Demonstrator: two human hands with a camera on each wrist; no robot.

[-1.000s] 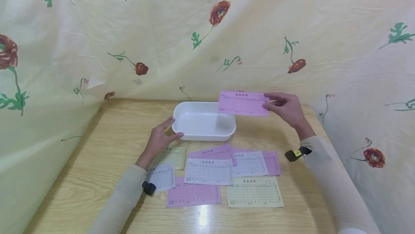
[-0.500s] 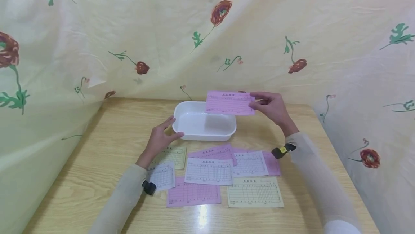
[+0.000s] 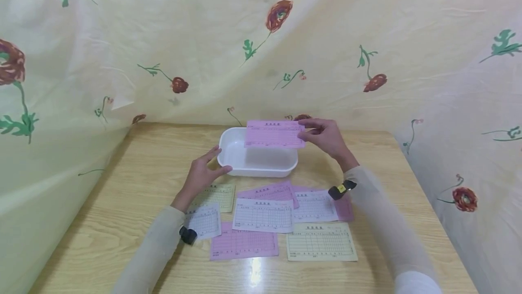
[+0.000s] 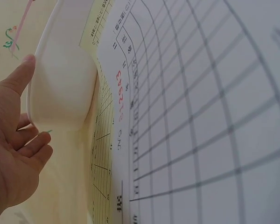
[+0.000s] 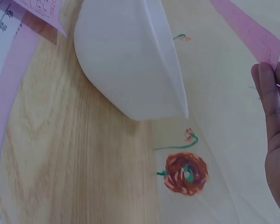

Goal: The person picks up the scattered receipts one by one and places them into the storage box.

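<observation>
**Pink slip held over the white tray**

The wooden table [image 3: 122,203] was hemmed in by a flowered cloth [image 3: 285,36] hanging along its far edge and down both sides, so open room lay only above the tabletop and toward the person. The white tray [image 3: 261,167] stood near the far edge, with bare wood to its left and right. A scatter of paper slips [image 3: 263,214], white, pink and pale yellow, lay between the tray and the near edge, some overlapping.

The right hand [image 3: 326,137] pinched the right end of a pink slip [image 3: 274,134] between thumb and fingers, holding it in the air above the tray's far right part, its free end reaching left over the tray. The left hand [image 3: 201,176] rested with loosely spread fingers against the tray's left wall, thumb near the rim, gripping nothing.

The left wrist view showed that hand [image 4: 14,154] beside the tray's rounded corner [image 4: 60,88], fingers relaxed, with a gridded white slip filling the foreground. The right wrist view showed the fingertips [image 5: 270,93] on the pink slip's edge [image 5: 252,32] and the tray's outer corner [image 5: 130,60] seen from below, details hidden from the head view.
</observation>
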